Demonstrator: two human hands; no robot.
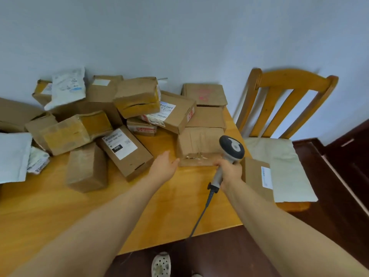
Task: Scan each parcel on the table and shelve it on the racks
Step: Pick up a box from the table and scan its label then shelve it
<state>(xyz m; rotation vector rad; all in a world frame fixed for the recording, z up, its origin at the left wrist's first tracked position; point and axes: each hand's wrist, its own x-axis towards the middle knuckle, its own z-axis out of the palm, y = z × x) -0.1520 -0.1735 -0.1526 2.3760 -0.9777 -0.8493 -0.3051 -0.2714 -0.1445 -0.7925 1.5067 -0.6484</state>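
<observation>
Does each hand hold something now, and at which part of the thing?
The right hand holds the barcode scanner by its handle, below the head. The left hand holds nothing; it is open, close to a cardboard box.

this looks like a room in a home where parcels are handled. a honey-coloured varnished wooden dining table (50,206) stands against a plain pale blue-grey painted wall (179,37). just beside it is a matching slat-backed wooden chair (293,76) with a cream seat cushion (279,162). below lies a dark reddish-brown wooden floor (229,252), where a white perforated clog (161,263) shows. labelled brown cardboard parcels (137,96) and white plastic mailer bags (67,86) heap the tabletop, with a grey corded handheld barcode scanner (232,146) above it.
</observation>
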